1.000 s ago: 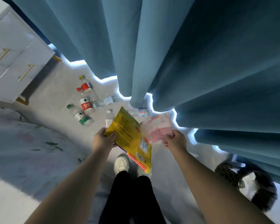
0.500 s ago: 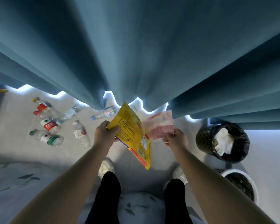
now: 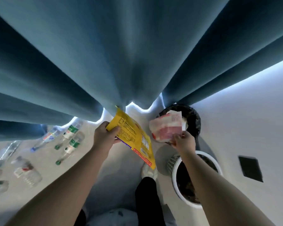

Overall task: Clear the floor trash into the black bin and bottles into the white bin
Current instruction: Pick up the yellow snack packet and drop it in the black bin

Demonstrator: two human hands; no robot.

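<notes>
My left hand (image 3: 104, 136) grips the top corner of a yellow snack bag (image 3: 134, 137), which hangs down in mid-air over the floor. My right hand (image 3: 184, 141) pinches a pink and white wrapper (image 3: 166, 128) and holds it over the near rim of the black bin (image 3: 194, 118), which stands by the curtain with white paper inside. The white bin (image 3: 175, 181) stands just in front of it, under my right forearm. Several plastic bottles (image 3: 70, 141) lie scattered on the floor at the left.
Blue curtains (image 3: 121, 54) hang across the whole far side down to the floor. A dark flat rectangle (image 3: 250, 168) lies on the floor at the right. My legs and a white shoe (image 3: 149, 172) are below the hands.
The view has swung right, so the bottles slid left and both bins came nearer the middle. My right hand carried the pink wrapper over the black bin.
</notes>
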